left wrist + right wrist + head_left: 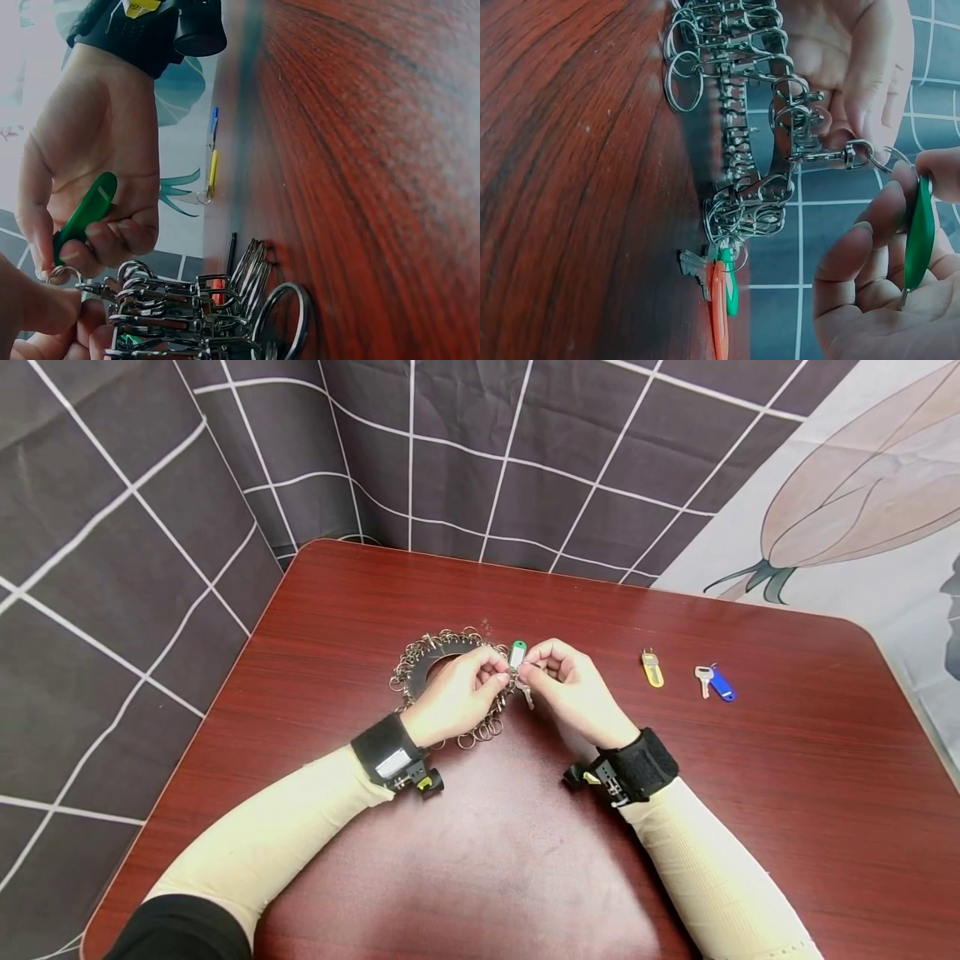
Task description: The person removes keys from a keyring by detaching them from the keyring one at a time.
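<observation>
My left hand [457,693] lies over a dark ring [417,675] hung with many metal snap hooks and split rings. In the right wrist view, its thumb and fingers pinch one snap hook [849,154]. Facing it, my right hand [573,693] pinches a green key tag [919,236] by its end, beside a split ring [891,159] that meets this hook. From above, a green tag with a white label [517,655] and a silver key [527,695] show at the fingertips. Lower on the ring hang an orange tag [719,315], another green tag [732,281] and a key [695,268].
On the table's right side lie a yellow key tag [652,668] and a blue key tag [723,683] with a silver key [703,680] beside it. The reddish-brown table [420,877] ends at a dark checked cloth [450,477] behind and to the left.
</observation>
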`<act>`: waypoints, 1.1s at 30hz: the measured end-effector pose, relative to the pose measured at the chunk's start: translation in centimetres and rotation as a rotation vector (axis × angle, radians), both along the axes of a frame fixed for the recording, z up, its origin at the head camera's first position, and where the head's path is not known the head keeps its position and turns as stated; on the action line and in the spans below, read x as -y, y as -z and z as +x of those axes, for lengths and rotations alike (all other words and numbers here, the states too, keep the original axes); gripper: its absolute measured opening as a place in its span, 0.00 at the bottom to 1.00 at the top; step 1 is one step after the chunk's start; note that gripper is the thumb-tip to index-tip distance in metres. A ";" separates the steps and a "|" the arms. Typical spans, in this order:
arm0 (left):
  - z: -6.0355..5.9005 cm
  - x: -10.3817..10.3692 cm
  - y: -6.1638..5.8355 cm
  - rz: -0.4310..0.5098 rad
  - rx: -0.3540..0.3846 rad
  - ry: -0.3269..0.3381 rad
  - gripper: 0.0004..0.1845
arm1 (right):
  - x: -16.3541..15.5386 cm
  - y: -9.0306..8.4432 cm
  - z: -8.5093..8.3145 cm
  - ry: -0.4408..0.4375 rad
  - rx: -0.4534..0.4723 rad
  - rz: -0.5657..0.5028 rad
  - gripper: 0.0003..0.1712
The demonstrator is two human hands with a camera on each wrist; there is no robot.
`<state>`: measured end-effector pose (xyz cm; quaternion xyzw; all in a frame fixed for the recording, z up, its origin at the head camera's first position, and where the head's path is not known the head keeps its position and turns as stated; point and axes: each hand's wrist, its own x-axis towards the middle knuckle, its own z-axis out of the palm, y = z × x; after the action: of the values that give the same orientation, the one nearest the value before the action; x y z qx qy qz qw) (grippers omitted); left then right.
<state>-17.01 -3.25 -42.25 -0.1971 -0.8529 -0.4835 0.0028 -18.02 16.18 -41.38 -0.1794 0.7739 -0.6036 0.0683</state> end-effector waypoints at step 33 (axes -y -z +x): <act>0.1 -0.1 0.0 0.137 -0.061 -0.024 0.05 | 0.0 0.1 0.0 -0.012 0.022 0.045 0.06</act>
<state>-16.93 -3.16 -42.22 -0.2007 -0.8196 -0.5345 0.0479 -18.04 16.17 -41.52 -0.1755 0.7853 -0.5877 0.0844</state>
